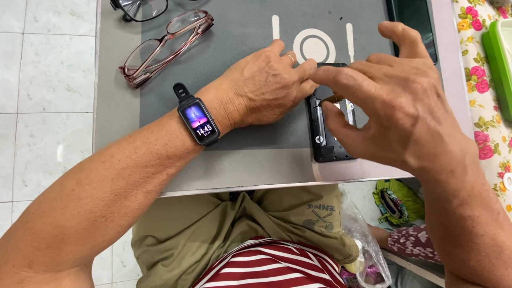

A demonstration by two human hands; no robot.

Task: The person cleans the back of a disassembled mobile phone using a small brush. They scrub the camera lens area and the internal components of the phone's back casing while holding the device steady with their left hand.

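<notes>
Pale marbled floor tiles [48, 80] fill the left of the frame. A small table [114, 106] with a grey mat [234, 32] occupies the centre. A floral cloth [488, 122] runs down the right edge. Lighting is even.

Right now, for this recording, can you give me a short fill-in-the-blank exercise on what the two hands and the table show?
1. The left hand wears a ring and a black ____ on its wrist.
2. Both hands work on an opened black phone lying on a grey ____.
3. The right hand pinches a small part over the ____.
4. The pink-framed ____ lie at the table's far left.

Missing words: smartwatch; mat; phone; glasses
</notes>
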